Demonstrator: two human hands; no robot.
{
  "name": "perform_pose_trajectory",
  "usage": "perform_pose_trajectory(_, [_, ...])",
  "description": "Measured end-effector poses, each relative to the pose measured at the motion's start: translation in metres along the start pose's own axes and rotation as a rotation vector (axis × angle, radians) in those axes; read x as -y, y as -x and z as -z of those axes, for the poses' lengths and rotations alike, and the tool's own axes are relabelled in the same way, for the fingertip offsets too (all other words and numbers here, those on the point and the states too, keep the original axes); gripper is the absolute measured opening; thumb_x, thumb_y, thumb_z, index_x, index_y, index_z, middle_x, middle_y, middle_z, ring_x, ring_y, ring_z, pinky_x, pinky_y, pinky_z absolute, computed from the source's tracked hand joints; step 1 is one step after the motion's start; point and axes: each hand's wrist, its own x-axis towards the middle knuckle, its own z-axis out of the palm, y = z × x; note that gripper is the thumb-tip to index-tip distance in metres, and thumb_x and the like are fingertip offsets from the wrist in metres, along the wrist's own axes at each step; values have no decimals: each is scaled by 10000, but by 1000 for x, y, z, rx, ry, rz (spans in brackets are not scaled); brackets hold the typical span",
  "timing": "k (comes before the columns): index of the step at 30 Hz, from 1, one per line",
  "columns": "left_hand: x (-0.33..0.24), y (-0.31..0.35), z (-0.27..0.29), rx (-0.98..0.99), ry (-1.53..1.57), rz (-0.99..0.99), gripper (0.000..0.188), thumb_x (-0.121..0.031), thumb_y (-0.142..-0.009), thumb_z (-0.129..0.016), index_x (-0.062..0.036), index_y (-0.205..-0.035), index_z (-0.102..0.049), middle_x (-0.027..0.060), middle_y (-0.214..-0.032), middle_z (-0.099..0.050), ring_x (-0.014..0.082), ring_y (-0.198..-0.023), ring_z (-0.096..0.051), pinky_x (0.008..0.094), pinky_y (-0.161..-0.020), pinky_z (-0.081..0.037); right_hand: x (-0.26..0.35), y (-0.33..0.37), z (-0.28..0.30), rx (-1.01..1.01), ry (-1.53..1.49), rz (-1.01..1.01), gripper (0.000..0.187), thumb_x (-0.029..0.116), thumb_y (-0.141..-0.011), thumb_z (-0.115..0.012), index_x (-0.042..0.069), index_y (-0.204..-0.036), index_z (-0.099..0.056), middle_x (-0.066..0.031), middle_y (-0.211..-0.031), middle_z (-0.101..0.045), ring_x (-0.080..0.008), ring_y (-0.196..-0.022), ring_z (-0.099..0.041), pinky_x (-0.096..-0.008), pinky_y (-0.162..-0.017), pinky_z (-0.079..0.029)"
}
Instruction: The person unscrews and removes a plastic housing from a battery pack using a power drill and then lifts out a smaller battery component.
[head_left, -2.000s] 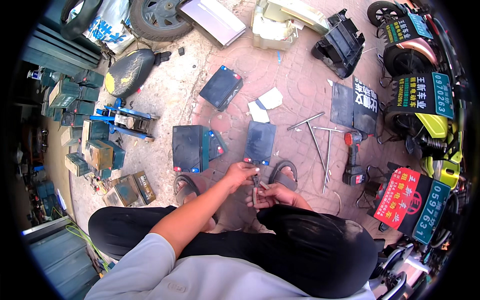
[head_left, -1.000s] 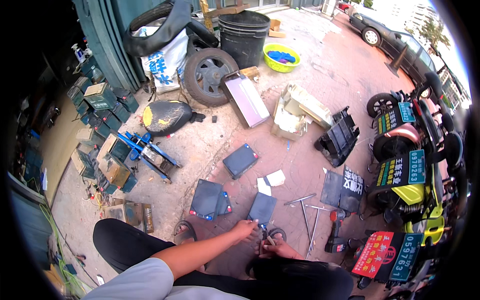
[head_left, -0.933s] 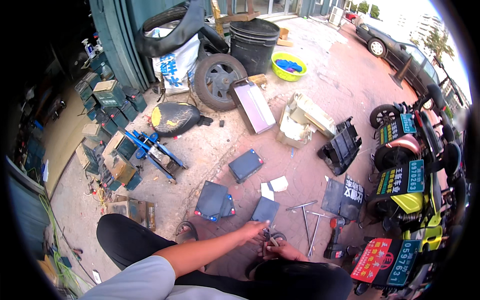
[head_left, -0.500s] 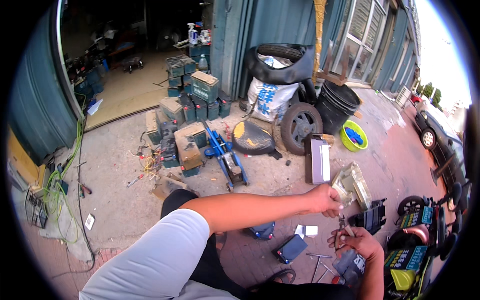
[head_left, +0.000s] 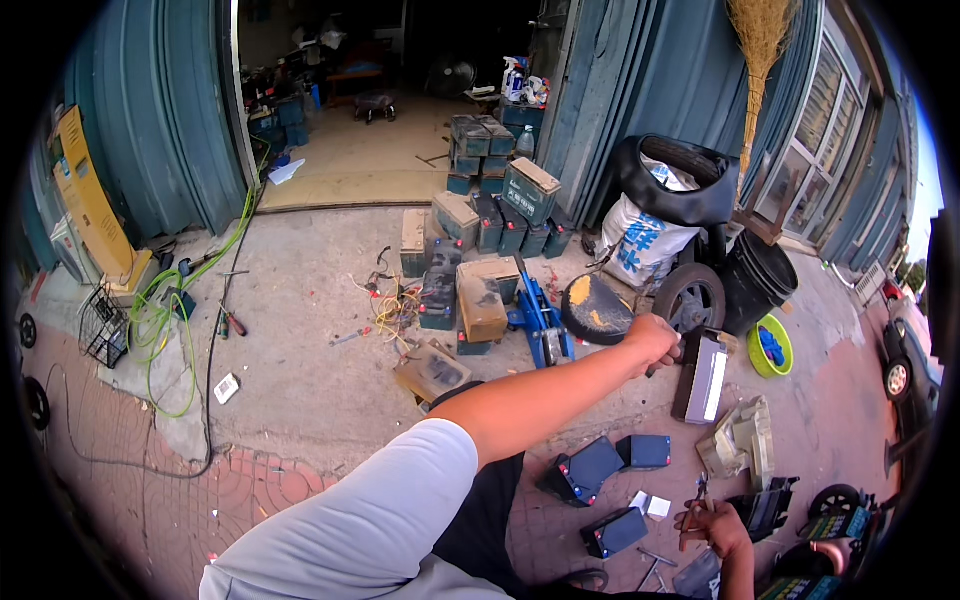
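Note:
My left arm, in a grey sleeve, reaches forward across the middle. My left hand (head_left: 654, 343) is closed in front of the black scooter seat (head_left: 597, 310), close to the upper end of a dark box with a white side (head_left: 700, 376); whatever its fingers hold is hidden. Lower right, my right hand (head_left: 716, 527) is closed around a pair of pliers (head_left: 702, 490), jaws pointing up. Close to it lie a black plastic tray-like part (head_left: 765, 508), a beige plastic housing (head_left: 742, 440) and a small white box (head_left: 657, 507).
Dark batteries (head_left: 615, 531) lie on the paving before me. Farther off stand a blue floor jack (head_left: 543, 325), stacked batteries (head_left: 530, 190), a loose wheel (head_left: 690, 300), a black bucket (head_left: 757, 282) and a green basin (head_left: 770, 347). A green hose (head_left: 165, 335) coils at left.
The view has turned left, bringing more batteries into sight. My left hand has moved away from my right hand and the pliers, up toward the scooter seat and dark box.

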Motion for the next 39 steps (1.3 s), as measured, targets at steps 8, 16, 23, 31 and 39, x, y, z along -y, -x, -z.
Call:
perform_pose_trajectory(8, [-48, 19, 14, 29, 86, -81, 134, -186, -1020, -701, -61, -1070, -702, 83, -956, -783, 176, -772, -747, 323, -647, -581, 29, 6, -32, 35, 75, 49, 291, 108, -1084, -591, -102, -1285, -591, -239, -1101, -758, -384, -1034, -768, -484, -840, -664])
perform_pose_trajectory(16, [-48, 30, 1, 41, 61, -114, 127, -188, -1012, -710, -67, -1049, -698, 80, -959, -784, 170, -780, -743, 320, -643, -569, 50, 3, -48, 52, 110, 95, 293, 131, -1098, -569, -79, -1299, -599, -214, -1112, -743, -335, -996, -758, -458, -866, -667])
perform_pose_trajectory(23, [-48, 24, 8, 44, 109, -107, 147, -193, -1016, -706, -57, -1073, -692, 89, -975, -785, 177, -786, -746, 331, -666, -582, 55, -3, -57, 58, 141, 106, 260, 144, -1102, -570, -56, -1266, -604, -202, -1100, -747, -329, -998, -758, -455, -823, -669])
perform_pose_trajectory(31, [-50, 24, 19, 19, 87, -69, 172, -183, -1027, -699, -40, -1121, -691, 111, -1012, -785, 210, -829, -759, 363, -724, -620, 52, -6, -56, 63, 88, 87, 243, 98, -1089, -563, -65, -1269, -578, -226, -1107, -733, -350, -932, -740, -458, -710, -652])
perform_pose_trajectory(39, [-53, 28, 27, 23, 53, -49, 155, -180, -1021, -709, -47, -1102, -704, 99, -1012, -789, 197, -842, -768, 349, -734, -614, 45, -2, -52, 72, 117, 61, 280, 126, -1093, -580, -57, -1304, -595, -195, -1140, -731, -313, -1011, -743, -451, -800, -658])
